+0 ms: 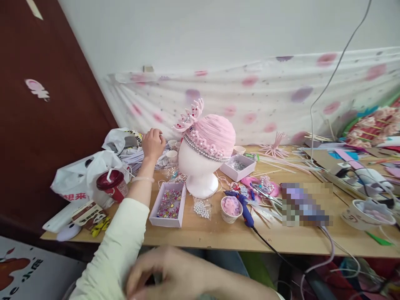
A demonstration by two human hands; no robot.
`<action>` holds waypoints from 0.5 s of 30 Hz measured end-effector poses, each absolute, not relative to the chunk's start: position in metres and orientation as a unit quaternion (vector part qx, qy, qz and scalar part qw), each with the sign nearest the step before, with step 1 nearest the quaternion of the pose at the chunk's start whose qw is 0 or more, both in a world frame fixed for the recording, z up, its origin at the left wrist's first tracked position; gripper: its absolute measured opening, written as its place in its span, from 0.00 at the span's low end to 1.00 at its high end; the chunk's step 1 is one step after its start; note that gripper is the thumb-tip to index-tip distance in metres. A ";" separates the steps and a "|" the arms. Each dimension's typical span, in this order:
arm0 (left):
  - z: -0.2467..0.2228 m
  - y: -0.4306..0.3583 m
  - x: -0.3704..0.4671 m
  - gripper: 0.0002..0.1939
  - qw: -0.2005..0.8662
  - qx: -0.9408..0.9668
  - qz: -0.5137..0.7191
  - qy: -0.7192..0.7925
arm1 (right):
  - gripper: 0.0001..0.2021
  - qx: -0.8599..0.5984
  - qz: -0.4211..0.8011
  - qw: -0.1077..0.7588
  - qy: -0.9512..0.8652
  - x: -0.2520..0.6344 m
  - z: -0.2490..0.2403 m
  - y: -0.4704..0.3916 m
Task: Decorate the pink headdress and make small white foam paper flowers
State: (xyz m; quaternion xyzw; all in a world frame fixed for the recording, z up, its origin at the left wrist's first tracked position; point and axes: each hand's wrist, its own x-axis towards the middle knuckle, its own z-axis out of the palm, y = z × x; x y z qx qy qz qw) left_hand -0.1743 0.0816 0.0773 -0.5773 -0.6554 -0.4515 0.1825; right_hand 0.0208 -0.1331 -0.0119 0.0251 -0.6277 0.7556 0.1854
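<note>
My left hand (153, 143) reaches to the back left of the table, beside small paper cups (171, 156). Its fingers curl away from me, hiding their tips and whatever they may grip. Low in front, my right hand (162, 271) is smeared by motion, fingers bent; what it holds, if anything, is unclear. A white foam mannequin head (200, 166) stands mid-table, wearing a pink cap (215, 133) with flowers, a band of beads and a jewelled, petal-like ornament (190, 116). Before it are a box of colourful gems (170, 204) and a bag of white beads (202, 209).
A blue glue gun (245, 208) with a black cord lies beside a cup of pink flowers (231, 208) and scissors (267, 195). A lidded red cup (112, 185) and white plastic bags (84, 175) stand left. A power strip (346, 177) sits right.
</note>
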 end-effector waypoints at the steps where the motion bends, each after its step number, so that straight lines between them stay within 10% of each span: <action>1: 0.077 0.077 -0.172 0.06 0.188 -0.572 -0.450 -0.660 | 0.22 -0.045 0.774 0.250 -0.580 0.019 -0.009 -0.128; 6: 0.087 0.040 -0.146 0.11 0.241 -0.493 -0.523 -0.652 | 0.37 -0.243 0.836 0.275 -0.408 -0.009 -0.005 -0.114; 15: 0.078 -0.018 -0.109 0.14 0.253 -0.514 -0.603 -0.555 | 0.26 -0.217 0.862 0.310 -0.337 -0.037 -0.003 -0.115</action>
